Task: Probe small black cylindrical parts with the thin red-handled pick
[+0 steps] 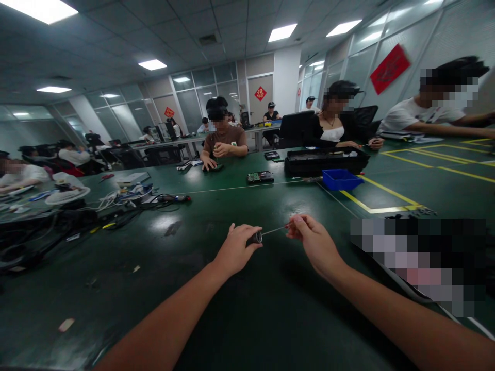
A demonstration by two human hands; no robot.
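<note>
My left hand (236, 247) is closed around a small dark cylinder (256, 237) with a shiny round rim, whose open-looking end faces right. Pinched in the fingers of my right hand (312, 238) is a thin metal rod (275, 230), like a screwdriver shaft; any handle is hidden by the fingers. The rod's left tip reaches the rim of the cylinder, and whether it goes inside I cannot tell. Both hands are just above the green table (247, 319).
Ahead lie a hard drive (260, 177), a black tray (327, 162) and a blue bin (342, 179). Tangled cables (127, 201) spread at the left. Yellow tape (390, 198) marks the right side. A person (224, 136) works across the table; others sit at the right.
</note>
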